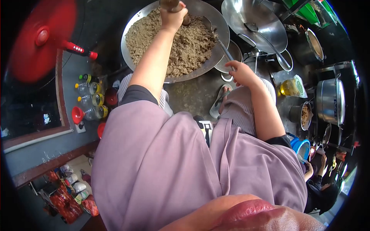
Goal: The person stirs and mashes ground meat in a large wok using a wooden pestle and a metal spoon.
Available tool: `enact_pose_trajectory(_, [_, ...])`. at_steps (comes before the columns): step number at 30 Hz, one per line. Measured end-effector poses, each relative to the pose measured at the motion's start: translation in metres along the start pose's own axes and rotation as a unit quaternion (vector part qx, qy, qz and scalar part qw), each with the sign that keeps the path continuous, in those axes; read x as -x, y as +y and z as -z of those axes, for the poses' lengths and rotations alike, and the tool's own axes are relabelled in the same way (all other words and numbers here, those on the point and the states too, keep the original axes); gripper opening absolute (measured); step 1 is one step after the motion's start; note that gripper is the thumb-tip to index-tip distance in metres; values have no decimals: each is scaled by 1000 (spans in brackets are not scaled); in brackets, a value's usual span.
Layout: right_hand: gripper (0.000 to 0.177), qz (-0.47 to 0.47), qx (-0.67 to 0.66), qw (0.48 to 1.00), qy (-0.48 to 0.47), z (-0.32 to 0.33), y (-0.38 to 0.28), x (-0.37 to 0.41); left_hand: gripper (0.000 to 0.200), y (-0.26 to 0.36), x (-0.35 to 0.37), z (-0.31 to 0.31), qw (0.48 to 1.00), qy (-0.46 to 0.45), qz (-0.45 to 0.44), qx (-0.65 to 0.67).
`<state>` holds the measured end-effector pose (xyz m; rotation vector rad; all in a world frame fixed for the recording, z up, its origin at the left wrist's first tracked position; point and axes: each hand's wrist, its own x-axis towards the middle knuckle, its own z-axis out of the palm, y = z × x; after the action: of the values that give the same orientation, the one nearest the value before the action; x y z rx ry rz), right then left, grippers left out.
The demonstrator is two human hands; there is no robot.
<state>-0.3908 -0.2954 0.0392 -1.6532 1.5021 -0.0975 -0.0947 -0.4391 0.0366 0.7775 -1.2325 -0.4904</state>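
as left hand (pixel 172 17) grips it, wooden handle (pixel 169 4) cropped

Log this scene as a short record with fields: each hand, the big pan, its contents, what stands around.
left hand: closed round a wooden handle above the wok
right hand: gripping the metal ladle at its handle end
wok: wide, metal, below both hands
contents: brown crumbly mixture, with the ladle's bowl resting in it
nearby: empty wok, bottles, steel pot
other person: at the lower right edge
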Motion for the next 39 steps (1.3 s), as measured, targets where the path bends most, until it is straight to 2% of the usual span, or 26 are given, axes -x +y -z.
enact_pose_trajectory(1, [42, 14, 1, 999, 48, 2, -3, 4, 20, 32, -11, -2, 999, -37, 2, 19])
enact_pose_trajectory(2, [39, 44, -8, 993, 112, 3, 2, 3, 20, 58, -13, -3, 998, -18, 46, 28])
enact_pose_trajectory(4, [27, 214, 87, 914, 332, 7, 12, -6, 19, 101, -13, 4, 999, -7, -44, -6])
enact_pose_trajectory(7, [15, 243, -26, 898, 366, 38, -26, 15, 16, 144, 6, 28, 987, -25, -148, -52])
enact_pose_trajectory(8, [13, 279, -34, 874, 397, 47, -50, 31, 21, 136, 17, 49, 981, -69, -153, -99])
enact_pose_trajectory(10, [12, 312, 16, 844, 435, 69, -96, 63, 23, 134, 53, 71, 970, 10, -187, -157])
enact_pose_trajectory(12, [21, 343, 83, 817, 456, 92, -124, 76, 25, 139, 96, 91, 968, 32, -182, -172])
enact_pose_trajectory(14, [11, 205, 17, 910, 361, 94, -185, 121, 26, 135, 139, 115, 964, 39, -132, -228])
enact_pose_trajectory(15, [13, 182, 18, 919, 350, 90, -188, 120, 24, 133, 159, 124, 934, 72, -168, -307])
enact_pose_trajectory(16, [16, 162, 18, 926, 342, 89, -192, 112, 28, 130, 180, 132, 908, 95, -119, -391])
enact_pose_trajectory(17, [26, 267, -22, 897, 352, 94, -156, 58, 36, 119, 196, 135, 914, 143, -86, -371])
enact_pose_trajectory(18, [30, 247, 5, 905, 345, 86, -140, 33, 43, 110, 208, 133, 916, 190, -52, -349])
enact_pose_trajectory(19, [31, 228, -37, 911, 340, 71, -118, 9, 57, 111, 217, 129, 896, 188, 3, -402])
enact_pose_trajectory(20, [32, 207, -78, 916, 335, 56, -96, -8, 55, 101, 226, 125, 888, 218, 49, -402])
enact_pose_trajectory(22, [35, 162, -218, 902, 334, 41, -54, -5, 57, 69, 243, 124, 915, 276, 163, -245])
enact_pose_trajectory(23, [34, 118, -220, 926, 285, 45, -33, 3, 55, 42, 258, 133, 932, 254, 172, -194])
enact_pose_trajectory(24, [34, 69, -221, 944, 235, 51, -14, 15, 44, 63, 247, 123, 969, 206, 106, -80])
enact_pose_trajectory(26, [33, -76, -86, 984, 135, 58, 6, 39, 43, 116, 227, 106, 933, 255, 248, 65])
enact_pose_trajectory(28, [33, -90, 135, 986, 30, 52, -2, 56, 38, 142, 208, 102, 881, 282, 348, 151])
enact_pose_trajectory(29, [32, -79, 184, 980, 10, 38, -3, 50, 35, 147, 199, 103, 857, 290, 386, 180])
enact_pose_trajectory(30, [37, 16, 250, 968, 21, 24, -4, 47, 32, 150, 191, 105, 831, 296, 422, 208])
enact_pose_trajectory(31, [38, 46, 281, 957, 54, 5, -18, 48, 30, 151, 184, 108, 803, 302, 456, 234])
enact_pose_trajectory(33, [36, 52, 291, 955, 5, -38, -26, 27, 24, 136, 188, 113, 758, 331, 496, 263])
enact_pose_trajectory(37, [33, 34, 320, 947, 7, -124, -39, -38, 10, 22, 250, 119, 693, 421, 514, 279])
enact_pose_trajectory(38, [36, 33, 263, 964, 33, -137, -40, -64, 9, 23, 246, 116, 692, 420, 515, 281])
enact_pose_trajectory(39, [35, 53, 291, 954, 40, -149, -42, -91, 9, 33, 250, 112, 691, 422, 517, 280])
